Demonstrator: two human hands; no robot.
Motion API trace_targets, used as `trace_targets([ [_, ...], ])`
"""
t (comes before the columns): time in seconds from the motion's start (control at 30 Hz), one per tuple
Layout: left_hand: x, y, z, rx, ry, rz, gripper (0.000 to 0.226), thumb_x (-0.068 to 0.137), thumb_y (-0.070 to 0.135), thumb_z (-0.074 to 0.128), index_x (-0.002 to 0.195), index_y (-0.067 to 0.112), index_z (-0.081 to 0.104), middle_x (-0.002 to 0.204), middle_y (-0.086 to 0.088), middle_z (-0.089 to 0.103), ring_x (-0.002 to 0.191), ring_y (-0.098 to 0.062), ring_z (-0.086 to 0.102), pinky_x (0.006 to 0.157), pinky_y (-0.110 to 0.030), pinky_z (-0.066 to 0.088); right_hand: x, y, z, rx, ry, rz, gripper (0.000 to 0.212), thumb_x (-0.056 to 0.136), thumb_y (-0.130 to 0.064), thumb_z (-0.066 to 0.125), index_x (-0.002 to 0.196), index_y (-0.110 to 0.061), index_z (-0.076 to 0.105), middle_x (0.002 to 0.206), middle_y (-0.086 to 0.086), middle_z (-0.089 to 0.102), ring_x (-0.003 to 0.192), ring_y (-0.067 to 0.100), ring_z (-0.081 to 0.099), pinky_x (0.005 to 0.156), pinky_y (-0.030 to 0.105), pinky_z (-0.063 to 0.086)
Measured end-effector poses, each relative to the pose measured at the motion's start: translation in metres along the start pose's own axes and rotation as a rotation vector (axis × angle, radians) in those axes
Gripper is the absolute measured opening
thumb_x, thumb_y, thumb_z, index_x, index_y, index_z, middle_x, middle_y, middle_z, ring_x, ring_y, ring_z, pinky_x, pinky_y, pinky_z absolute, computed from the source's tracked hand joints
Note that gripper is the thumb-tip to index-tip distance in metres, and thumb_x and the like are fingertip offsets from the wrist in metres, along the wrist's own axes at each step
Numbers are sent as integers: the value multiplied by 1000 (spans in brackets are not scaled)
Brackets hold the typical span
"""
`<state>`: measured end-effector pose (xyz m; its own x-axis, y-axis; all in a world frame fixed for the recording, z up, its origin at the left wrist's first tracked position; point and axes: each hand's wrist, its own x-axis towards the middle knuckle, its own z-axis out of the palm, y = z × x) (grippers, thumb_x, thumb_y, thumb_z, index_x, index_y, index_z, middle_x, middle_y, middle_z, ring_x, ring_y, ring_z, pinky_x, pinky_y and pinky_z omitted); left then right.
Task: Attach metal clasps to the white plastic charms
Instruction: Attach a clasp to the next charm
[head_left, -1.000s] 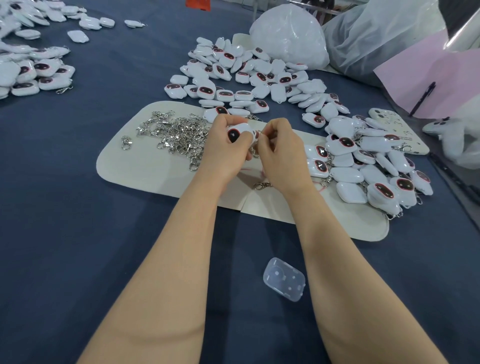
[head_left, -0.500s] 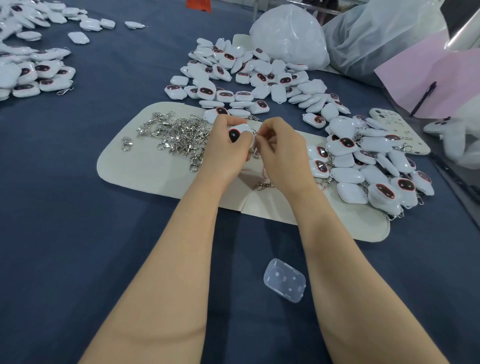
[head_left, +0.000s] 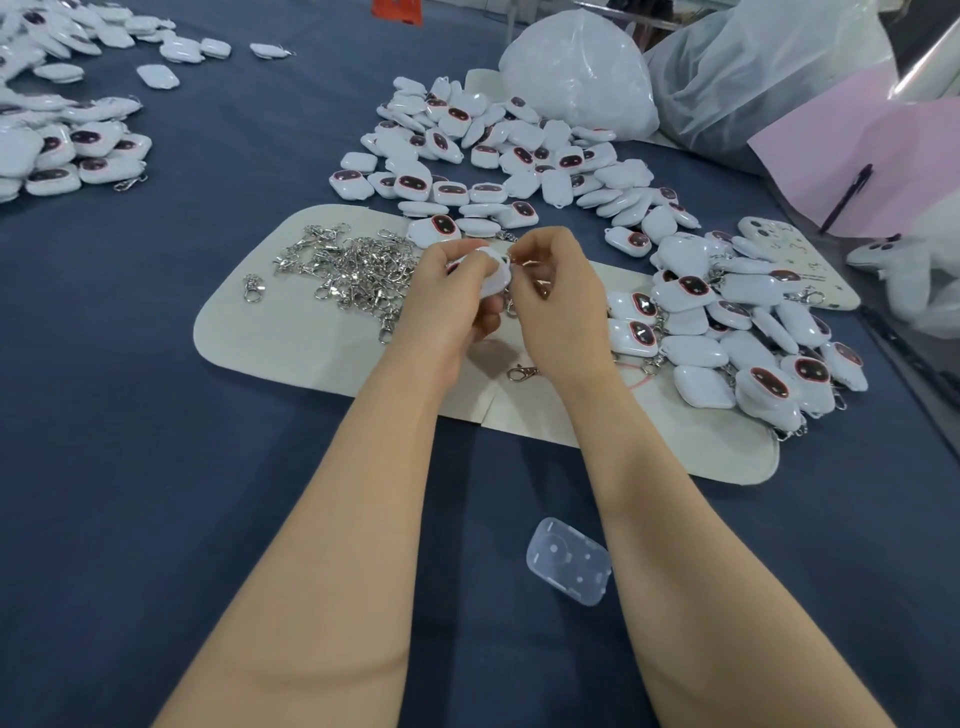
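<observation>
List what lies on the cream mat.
A heap of metal clasps at left, one loose clasp by the right hand, charms piled at right. The mat under it and the left hand is hidden.

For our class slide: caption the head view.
Left hand grips a charm; right hand pinches its clasp, over a mat strewn with clasps.

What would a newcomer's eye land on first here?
The two hands at the centre: the left hand grips a white charm while the right hand pinches a clasp at its edge. Around them lie heaps of white charms behind and to the right, and a glittering pile of metal clasps on the cream mat, left of the hands.
</observation>
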<state>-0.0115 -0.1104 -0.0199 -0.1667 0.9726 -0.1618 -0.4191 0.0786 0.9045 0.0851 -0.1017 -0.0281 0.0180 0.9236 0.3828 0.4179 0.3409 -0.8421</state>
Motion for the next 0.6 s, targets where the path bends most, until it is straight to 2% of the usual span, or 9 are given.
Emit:
trace_targets([
  [0.1, -1, 3, 1, -174, -45, -85, 15, 93, 4, 44, 85, 16, 50, 51, 4, 54, 38, -6, 42, 41, -17, 37, 1, -3, -2, 103, 23, 32, 19, 89, -1, 55, 89, -20, 54, 83, -14, 59, 80, 5, 58, 77, 18, 48],
  [0.23, -1, 6, 0, -328, -117, -223, 14, 94, 7, 42, 83, 13, 49, 50, 3, 46, 37, -4, 39, 40, -14, 35, 2, -6, -4, 154, 38, 51, 21, 90, -1, 56, 87, -22, 59, 81, -11, 63, 80, 6, 61, 81, 22, 52],
  [0.3, 0, 6, -1, -404, -112, -273, 13, 94, 8, 41, 81, 11, 44, 45, 3, 43, 36, -4, 38, 40, -13, 34, 3, -6, -5, 128, 32, 43, 18, 91, -2, 57, 90, -19, 61, 82, -8, 65, 82, 13, 64, 83, 28, 53],
  [0.37, 1, 6, -2, -462, -84, -291, 13, 93, 8, 41, 80, 10, 41, 48, 1, 43, 35, -5, 38, 40, -14, 32, 3, -6, -6, 98, 30, 25, 16, 90, -3, 57, 92, -18, 63, 82, -3, 66, 84, 22, 66, 84, 36, 54],
  [0.47, 2, 5, -3, -432, -69, -290, 13, 91, 7, 42, 79, 10, 41, 49, 1, 40, 35, -6, 37, 39, -15, 33, 3, -6, -6, 67, 58, 11, 16, 91, -5, 57, 92, -19, 63, 83, -2, 67, 85, 25, 66, 83, 40, 53],
  [0.53, 2, 4, -2, -367, -58, -278, 14, 91, 7, 42, 78, 12, 40, 44, 3, 37, 35, -6, 38, 39, -16, 34, 3, -5, -7, 78, 98, 14, 18, 90, -6, 57, 89, -23, 62, 82, -4, 67, 83, 19, 66, 83, 37, 54],
  [0.6, 3, 2, 0, -266, -13, -236, 15, 91, 7, 43, 77, 12, 41, 52, 1, 38, 36, -7, 39, 38, -16, 34, 3, -4, -6, 105, 121, 27, 20, 90, -5, 58, 87, -25, 60, 80, -8, 66, 80, 13, 66, 81, 31, 54],
])
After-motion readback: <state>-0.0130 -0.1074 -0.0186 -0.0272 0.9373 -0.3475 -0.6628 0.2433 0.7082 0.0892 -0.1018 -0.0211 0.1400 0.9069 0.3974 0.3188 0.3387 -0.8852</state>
